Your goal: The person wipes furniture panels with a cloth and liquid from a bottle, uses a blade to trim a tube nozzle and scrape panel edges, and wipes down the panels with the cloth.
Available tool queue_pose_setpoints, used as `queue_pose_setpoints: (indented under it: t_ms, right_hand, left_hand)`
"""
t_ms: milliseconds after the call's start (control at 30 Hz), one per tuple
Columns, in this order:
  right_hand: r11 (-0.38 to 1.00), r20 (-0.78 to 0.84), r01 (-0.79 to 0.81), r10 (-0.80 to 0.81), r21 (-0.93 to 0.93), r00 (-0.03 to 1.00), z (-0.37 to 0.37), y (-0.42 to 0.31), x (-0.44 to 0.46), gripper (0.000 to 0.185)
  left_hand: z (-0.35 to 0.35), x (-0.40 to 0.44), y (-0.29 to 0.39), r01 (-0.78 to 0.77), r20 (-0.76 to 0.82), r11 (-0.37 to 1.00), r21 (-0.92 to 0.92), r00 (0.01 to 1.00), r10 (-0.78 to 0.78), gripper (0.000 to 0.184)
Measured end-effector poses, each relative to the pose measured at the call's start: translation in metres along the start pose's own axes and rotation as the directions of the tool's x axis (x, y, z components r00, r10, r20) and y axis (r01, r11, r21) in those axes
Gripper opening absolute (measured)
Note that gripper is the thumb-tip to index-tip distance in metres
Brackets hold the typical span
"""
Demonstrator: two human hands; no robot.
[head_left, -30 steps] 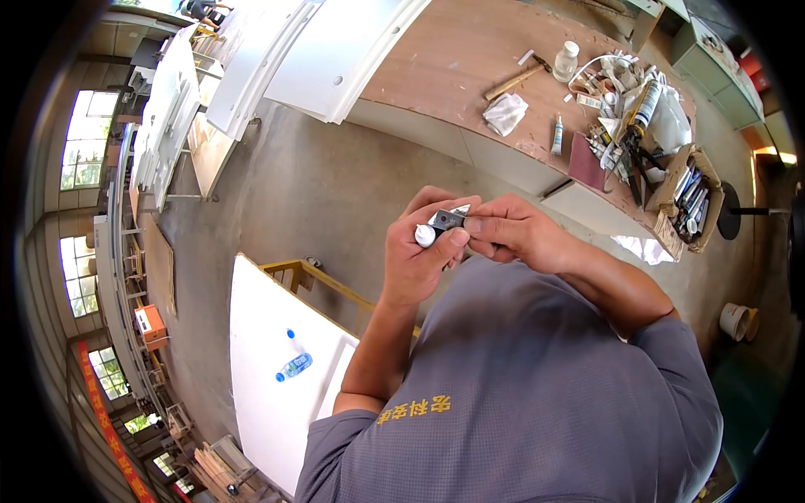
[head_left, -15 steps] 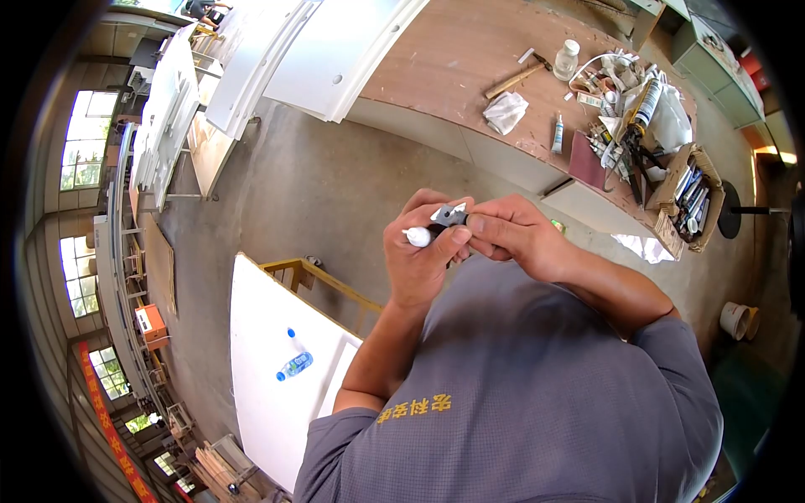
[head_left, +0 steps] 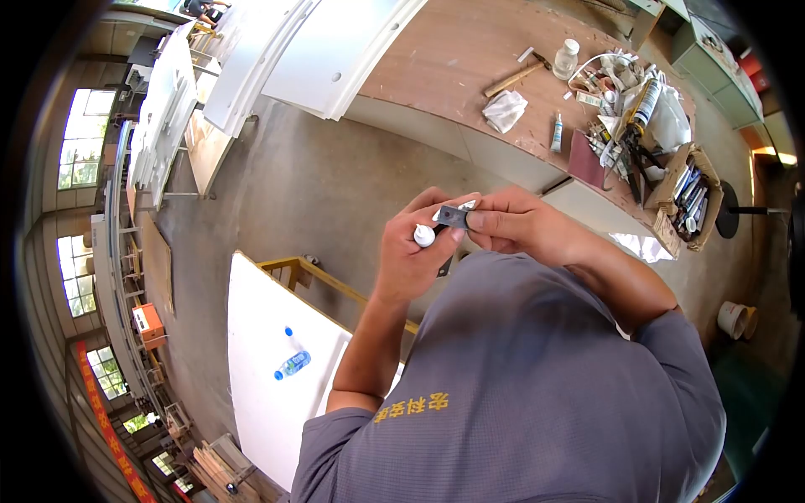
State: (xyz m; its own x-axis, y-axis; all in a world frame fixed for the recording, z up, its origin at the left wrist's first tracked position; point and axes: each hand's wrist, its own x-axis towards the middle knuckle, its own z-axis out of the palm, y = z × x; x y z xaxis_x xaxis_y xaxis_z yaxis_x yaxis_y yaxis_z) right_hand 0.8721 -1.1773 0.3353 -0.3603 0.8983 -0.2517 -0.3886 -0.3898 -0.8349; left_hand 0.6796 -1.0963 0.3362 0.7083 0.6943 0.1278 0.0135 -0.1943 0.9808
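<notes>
In front of my chest, both hands are close together. My left hand (head_left: 404,261) is closed around a tube-like thing whose white conical tip (head_left: 424,235) sticks out past the fingers; its body is mostly hidden. The thumb and fingers of my right hand (head_left: 524,225) pinch a small flat dark-grey piece (head_left: 453,216), which looks like a scraper blade. White paste (head_left: 468,204) shows along the far edge of this piece. It lies right beside the left fingers, and I cannot tell whether they touch it.
A brown workbench (head_left: 444,59) holds a hammer (head_left: 513,79), a glass jar (head_left: 566,59), a small tube (head_left: 557,132), a caulking gun (head_left: 641,117) and a box of tubes (head_left: 691,205). White panels (head_left: 335,50) stand left of it. A bottle (head_left: 293,365) lies on a white board (head_left: 260,419).
The grey piece has turned, showing more of its flat face. The white tip has shifted slightly right and points more toward me. My left forearm has moved a little.
</notes>
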Motion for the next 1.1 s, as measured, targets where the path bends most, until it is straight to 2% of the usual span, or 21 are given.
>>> queue_pose_setpoints:
  t_ms: [133,233,300,333,367,400,433,467,500,533,567,633,700,800,900,967,1100]
  right_hand:
    - [0.996,0.003,0.069,-0.070,0.057,0.998,0.006,0.010,0.001,0.033]
    - [0.987,-0.055,0.135,-0.131,0.091,0.990,0.009,0.019,0.005,0.032]
    - [0.887,-0.110,0.461,-0.462,-0.032,0.880,-0.002,0.033,0.010,0.030]
    - [0.900,-0.416,0.436,-0.404,-0.020,0.815,-0.041,0.029,0.020,0.029]
    - [0.910,-0.684,0.414,-0.301,0.002,0.664,-0.079,0.025,0.023,0.028]
    - [0.909,-0.615,0.416,-0.314,0.025,0.723,-0.086,0.015,0.008,0.028]
    - [0.905,-0.529,0.423,-0.337,0.046,0.779,-0.088,-0.004,0.003,0.027]
    - [0.924,-0.395,0.377,-0.321,0.071,0.861,-0.063,-0.008,0.000,0.027]
    - [0.943,-0.255,0.331,-0.328,-0.032,0.910,-0.045,-0.003,0.000,0.027]
    - [0.984,-0.164,0.175,-0.176,-0.026,0.971,-0.024,-0.009,-0.004,0.029]
    - [0.999,-0.068,0.015,-0.018,-0.051,0.998,-0.004,-0.016,-0.007,0.032]
    - [0.994,0.104,-0.050,0.059,-0.093,0.993,0.009,-0.012,0.002,0.035]
    - [0.995,0.101,-0.030,0.040,-0.095,0.994,0.016,-0.006,0.007,0.033]
    - [0.996,0.098,-0.019,0.028,-0.092,0.995,0.019,-0.009,0.007,0.031]
    - [0.994,0.054,-0.046,0.051,-0.096,0.997,0.021,-0.011,0.006,0.032]
    - [0.993,0.009,-0.063,0.064,-0.105,0.998,0.019,-0.012,0.005,0.032]
    - [0.990,0.029,-0.060,0.065,-0.128,0.998,0.018,-0.019,0.003,0.037]
  left_hand:
    - [0.001,-0.006,-0.003,-0.013,-0.033,1.000,-0.018,0.999,0.013,0.033]
    - [-0.001,-0.010,0.001,-0.040,-0.050,0.999,0.013,0.998,0.041,0.032]
    - [-0.005,-0.015,0.009,-0.058,-0.055,0.998,0.039,0.997,0.060,0.032]
    - [-0.010,-0.023,0.017,-0.142,0.022,0.990,0.017,0.990,0.141,0.030]
    - [-0.014,-0.029,0.024,-0.221,0.100,0.975,-0.016,0.970,0.221,0.029]
    - [-0.009,-0.034,0.026,-0.097,0.002,0.995,0.012,0.995,0.097,0.029]
    - [-0.009,-0.028,0.020,-0.105,-0.017,0.994,0.022,0.994,0.106,0.029]
    - [-0.009,-0.021,0.012,-0.015,-0.121,0.997,-0.072,0.993,0.006,0.030]
    - [-0.009,-0.022,0.008,0.076,-0.204,0.981,-0.177,0.973,-0.112,0.030]
    - [-0.010,-0.023,0.004,0.065,-0.188,0.966,-0.249,0.975,-0.115,0.031]
    - [-0.011,-0.018,0.006,0.052,-0.186,0.968,-0.246,0.978,-0.100,0.031]
    - [-0.008,-0.023,0.016,0.140,-0.150,0.940,-0.311,0.970,-0.194,0.031]
    - [-0.006,-0.024,0.012,0.098,-0.141,0.945,-0.311,0.979,-0.148,0.030]
    - [-0.005,-0.025,0.017,0.148,-0.139,0.948,-0.281,0.971,-0.193,0.028]
    - [-0.011,-0.027,0.015,0.158,-0.060,0.958,-0.240,0.982,-0.177,0.025]
    - [-0.013,-0.027,0.009,0.052,-0.078,0.983,-0.173,0.995,-0.066,0.023]
    - [-0.016,-0.027,0.007,-0.012,-0.080,0.997,-0.077,0.997,0.006,0.021]
